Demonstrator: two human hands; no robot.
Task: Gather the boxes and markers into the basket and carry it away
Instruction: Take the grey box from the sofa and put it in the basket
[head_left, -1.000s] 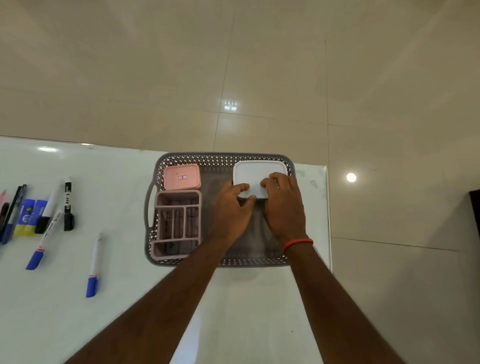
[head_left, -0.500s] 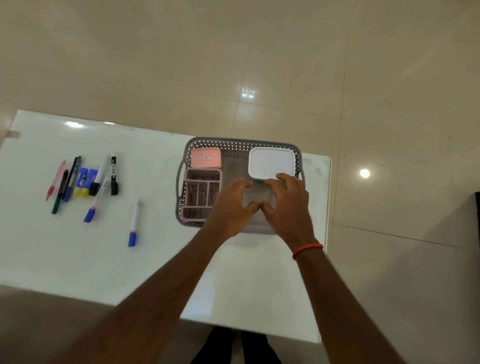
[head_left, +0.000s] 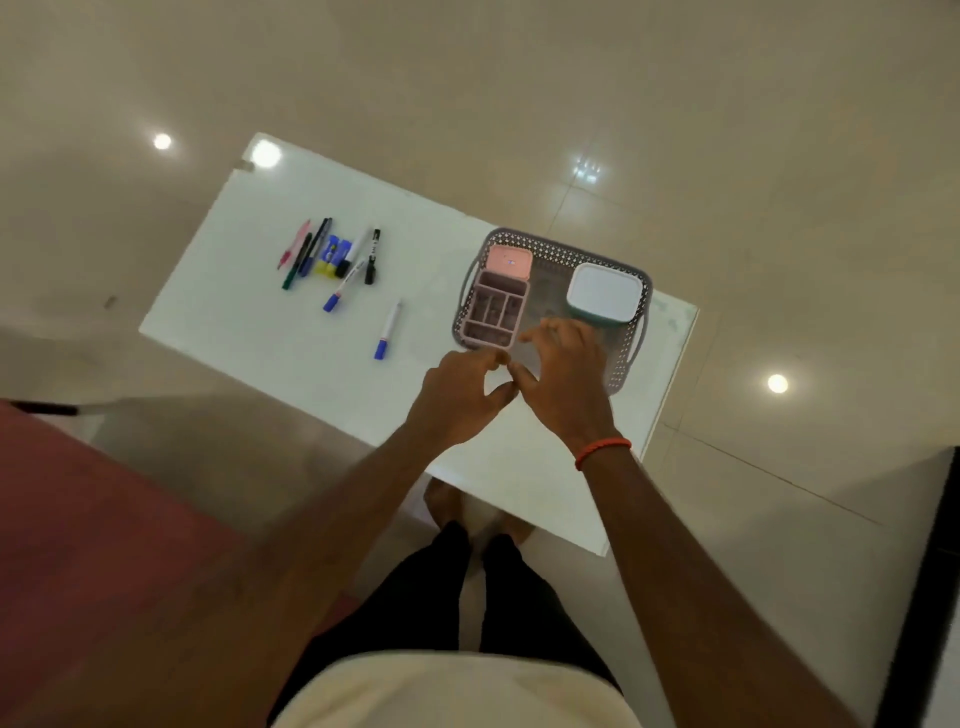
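A grey perforated basket (head_left: 566, 250) stands on the right part of the white table (head_left: 249, 322). Inside it lie a small pink box (head_left: 510, 261), a pink divided tray (head_left: 493, 309) and a white-lidded box (head_left: 603, 291). Several markers and pens (head_left: 332, 254) lie in a cluster on the table's left part, and one blue-capped marker (head_left: 387, 330) lies alone nearer the basket. My left hand (head_left: 460, 395) and my right hand (head_left: 563, 371) hover side by side over the basket's near edge, fingers loosely curled, holding nothing.
A glossy tiled floor surrounds the table. A reddish surface (head_left: 93, 545) fills the lower left and a dark edge (head_left: 924, 597) runs down the right. My legs and feet (head_left: 478, 519) stand at the table's near edge.
Both hands have let go of the white-lidded box and drawn back toward me, out of the basket. The view has pulled back and tilted, showing the whole table and my legs.
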